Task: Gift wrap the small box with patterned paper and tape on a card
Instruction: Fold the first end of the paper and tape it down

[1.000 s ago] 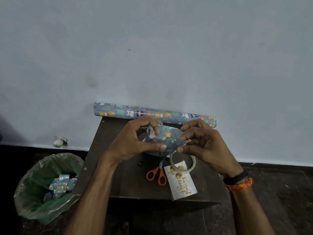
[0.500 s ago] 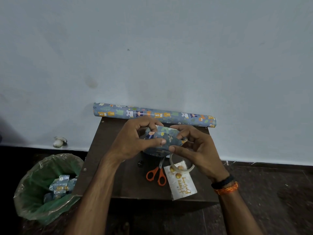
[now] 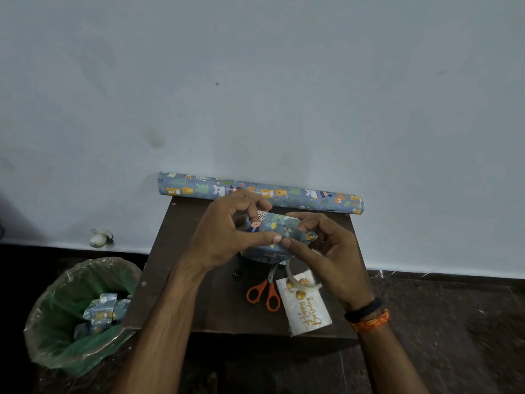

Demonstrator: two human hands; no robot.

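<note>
Head view: left hand [image 3: 227, 234] and right hand [image 3: 326, 251] both pinch the small box half-wrapped in blue animal-print paper [image 3: 272, 237] — held above the dark brown wooden table [image 3: 199, 294], thumbs meeting in front.

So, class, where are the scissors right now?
The scissors lie on the table, near its front edge, just left of the card.
</note>
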